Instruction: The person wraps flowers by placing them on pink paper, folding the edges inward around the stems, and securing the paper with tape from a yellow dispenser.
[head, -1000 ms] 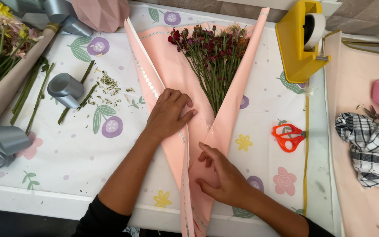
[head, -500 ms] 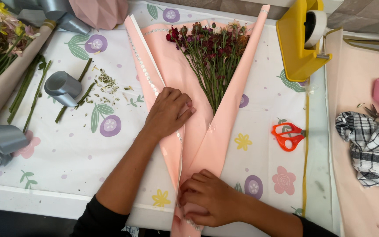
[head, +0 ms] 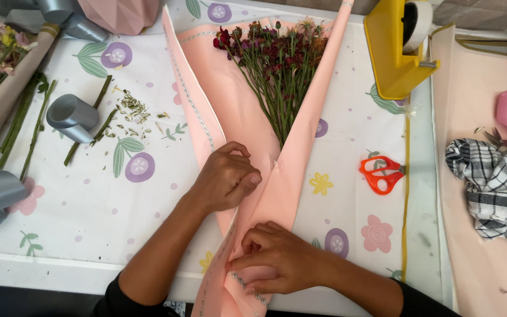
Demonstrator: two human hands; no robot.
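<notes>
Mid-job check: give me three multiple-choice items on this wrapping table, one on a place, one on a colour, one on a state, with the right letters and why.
1. Where do the orange-handled scissors lie?
A. right of the pink wrapping paper
B. on the grey ribbon roll
C. under the flowers

2. What colour is the tape dispenser?
A. blue
B. yellow
C. white

3. How does the left hand stand?
A. lifted off the table
B. holding scissors
C. pressed on the paper's fold

Answers: 1 A, they rest on the flowered tablecloth beside the paper. 2 B, its body is plainly yellow. 3 C, it lies on the paper while the right hand pinches the lower fold.
</notes>
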